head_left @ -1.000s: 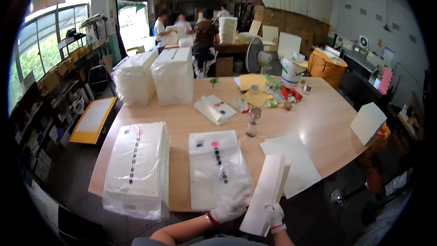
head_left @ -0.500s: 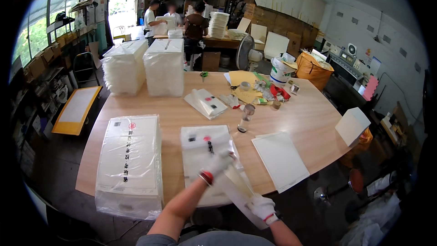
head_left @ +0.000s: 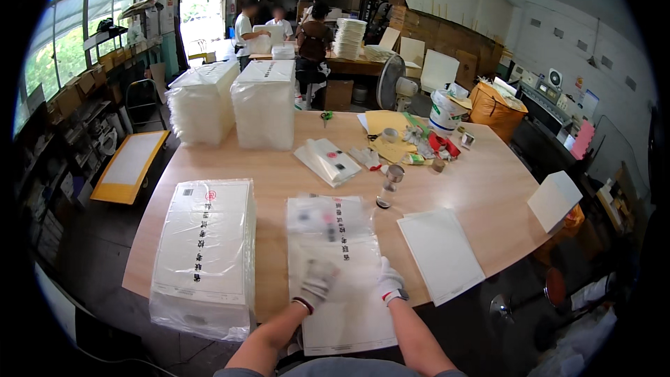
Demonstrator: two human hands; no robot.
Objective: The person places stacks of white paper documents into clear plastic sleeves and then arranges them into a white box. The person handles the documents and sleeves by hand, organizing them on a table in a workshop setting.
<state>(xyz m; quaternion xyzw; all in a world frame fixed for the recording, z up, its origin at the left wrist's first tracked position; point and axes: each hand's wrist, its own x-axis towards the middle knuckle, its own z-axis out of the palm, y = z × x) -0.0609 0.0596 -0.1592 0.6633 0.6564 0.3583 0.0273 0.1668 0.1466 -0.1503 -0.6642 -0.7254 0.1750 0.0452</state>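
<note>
In front of me lies a clear plastic bag (head_left: pixel 333 218) with black lettering; its upper part is smeared by motion. A large white paper sheet (head_left: pixel 349 328) overlaps its lower part and juts past the table's near edge. How far the sheet is inside the bag I cannot tell. My left hand (head_left: pixel 319 283), in a white glove, is over the sheet's left half, its fingers blurred. My right hand (head_left: pixel 391 283), also gloved, is closed at the right edge of the sheet and bag. To the left sits a stack of filled plastic bags (head_left: pixel 202 244).
White sheets (head_left: pixel 441 255) lie at right, near a folded white card (head_left: pixel 555 201). Ahead are a glass jar (head_left: pixel 390 186), loose bags (head_left: pixel 328 162), green scissors (head_left: pixel 326 119) and two tall stacks (head_left: pixel 263 108). A fan (head_left: pixel 391 82) stands beyond; people work at the far table.
The sheet, tilted between my hands before, now lies straight over the bag. My left hand has come down toward me; my right hand has moved up to the sheet's right edge.
</note>
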